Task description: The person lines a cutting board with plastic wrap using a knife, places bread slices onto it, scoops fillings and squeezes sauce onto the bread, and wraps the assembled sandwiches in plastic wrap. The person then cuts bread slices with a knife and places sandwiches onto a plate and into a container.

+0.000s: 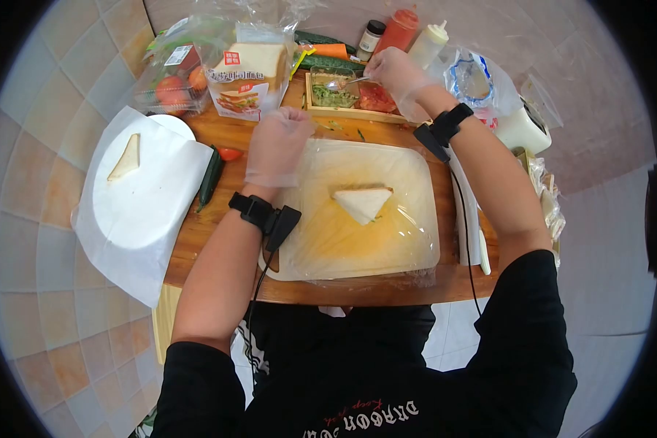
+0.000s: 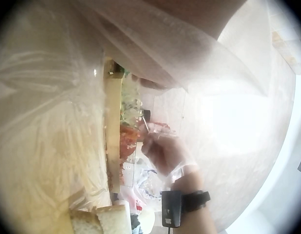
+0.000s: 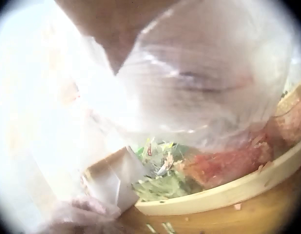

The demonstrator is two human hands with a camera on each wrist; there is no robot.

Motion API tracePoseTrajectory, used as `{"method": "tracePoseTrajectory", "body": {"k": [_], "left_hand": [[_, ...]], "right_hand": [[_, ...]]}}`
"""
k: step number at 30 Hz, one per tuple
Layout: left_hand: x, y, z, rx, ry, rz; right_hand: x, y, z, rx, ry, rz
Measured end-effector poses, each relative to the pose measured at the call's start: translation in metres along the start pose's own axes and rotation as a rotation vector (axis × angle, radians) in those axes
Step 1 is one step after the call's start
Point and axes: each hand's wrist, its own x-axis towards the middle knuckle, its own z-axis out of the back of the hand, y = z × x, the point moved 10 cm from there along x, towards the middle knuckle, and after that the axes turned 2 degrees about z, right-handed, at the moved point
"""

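My right hand (image 1: 399, 73), in a clear plastic glove, grips a thin metal utensil (image 1: 359, 79) over a wooden tray (image 1: 358, 114) at the back. Its tip is down among shredded greens (image 3: 166, 187); chopped red filling (image 3: 228, 165) lies beside them. The kind of utensil I cannot tell. My left hand (image 1: 277, 142), also gloved, hovers at the back left of the cutting board with loosely curled fingers and nothing visible in them, close to the bagged bread loaf (image 1: 248, 73). A triangular sandwich (image 1: 363, 203) sits on the film-covered cutting board (image 1: 409, 252).
At left, a triangular bread piece (image 1: 127, 157) lies on a paper-covered plate (image 1: 171, 125). A cucumber (image 1: 210, 179) and a tomato piece (image 1: 230, 154) lie beside it. Behind the tray stand a red sauce bottle (image 1: 396, 31), a pale squeeze bottle (image 1: 429, 44) and a dark-capped jar (image 1: 371, 38).
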Motion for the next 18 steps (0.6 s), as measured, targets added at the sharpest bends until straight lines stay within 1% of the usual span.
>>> {"method": "tracePoseTrajectory", "body": {"k": [1,2,4,8,11,13,14,16,18], "left_hand": [[-0.001,-0.001,0.0,-0.002,-0.009,-0.01],[0.0,-0.001,0.0,-0.003,-0.013,-0.016],[-0.001,-0.003,0.0,0.011,-0.013,-0.026],[-0.001,-0.003,0.001,0.028,0.0,-0.011],[-0.001,0.001,-0.001,0.016,0.0,-0.022],[-0.001,-0.001,0.0,0.033,-0.009,-0.036],[0.0,-0.003,0.0,0.031,-0.011,-0.036],[-0.002,-0.004,0.0,0.042,0.001,-0.025],[-0.002,-0.005,0.0,0.044,0.004,-0.022]], "right_hand": [[-0.005,0.014,0.011,-0.201,-0.165,0.075],[-0.008,0.026,0.014,-0.205,-0.169,0.08],[-0.011,0.045,0.005,-0.363,-0.026,0.085],[-0.012,0.048,-0.005,-0.366,-0.014,0.125],[-0.014,0.043,-0.009,-0.3,0.005,0.09],[-0.011,0.031,-0.01,-0.064,0.0,0.012],[-0.01,0.031,-0.008,-0.066,0.0,0.014],[-0.01,0.028,-0.013,-0.046,0.073,-0.007],[-0.009,0.031,-0.014,-0.028,0.084,0.011]]}}
